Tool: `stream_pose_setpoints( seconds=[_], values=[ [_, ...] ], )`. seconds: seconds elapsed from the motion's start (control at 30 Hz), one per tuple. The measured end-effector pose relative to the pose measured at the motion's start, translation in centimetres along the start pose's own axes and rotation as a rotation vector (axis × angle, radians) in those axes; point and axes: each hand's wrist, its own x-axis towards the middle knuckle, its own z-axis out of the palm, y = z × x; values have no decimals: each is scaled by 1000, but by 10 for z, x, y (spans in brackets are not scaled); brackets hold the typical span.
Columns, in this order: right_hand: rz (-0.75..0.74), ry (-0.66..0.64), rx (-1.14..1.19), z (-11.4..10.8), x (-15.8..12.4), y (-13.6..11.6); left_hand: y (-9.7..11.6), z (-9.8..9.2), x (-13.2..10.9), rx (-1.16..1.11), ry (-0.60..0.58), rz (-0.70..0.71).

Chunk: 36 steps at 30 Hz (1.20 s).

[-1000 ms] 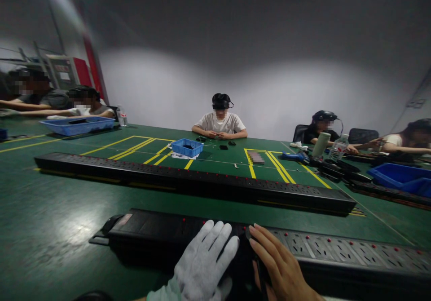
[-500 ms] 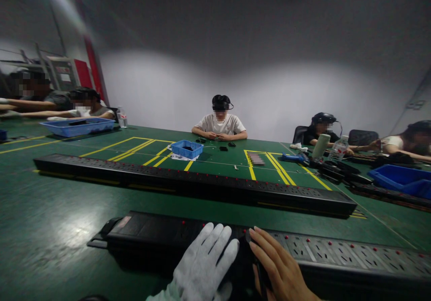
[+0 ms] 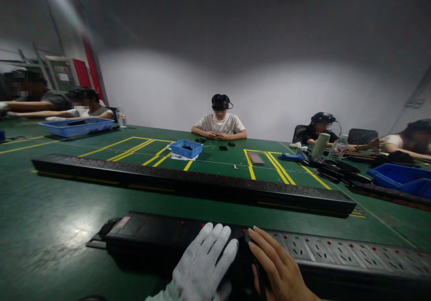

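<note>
A long black power strip (image 3: 148, 231) with rows of sockets and small red dots lies crosswise in front of me. My left hand (image 3: 205, 260), in a pale grey glove, rests on its top with the fingers stretched out. Just to the right, my bare right hand (image 3: 279, 265) is at the same strip, its fingers curved over a slim dark piece (image 3: 261, 272) with the thumb on the other side. What that piece is stays hidden by the fingers and the dark background.
A second long power strip (image 3: 188, 185) lies parallel beyond. Farther off are a small blue bin (image 3: 186, 149), a larger blue tray (image 3: 77, 127), a blue container (image 3: 400, 177), a green bottle (image 3: 320, 146) and a clear bottle (image 3: 338, 147). Several people sit around the green table (image 3: 50, 206).
</note>
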Motion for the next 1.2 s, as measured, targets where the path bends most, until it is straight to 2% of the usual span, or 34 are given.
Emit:
stream_pose_setpoints(
  seconds=[0.87, 1.2],
  values=[
    [-21, 4, -7, 0, -1, 0, -3, 1, -4, 1, -78, 25],
    [-15, 0, 8, 2, -1, 2, -2, -2, 0, -3, -25, 19]
  ],
)
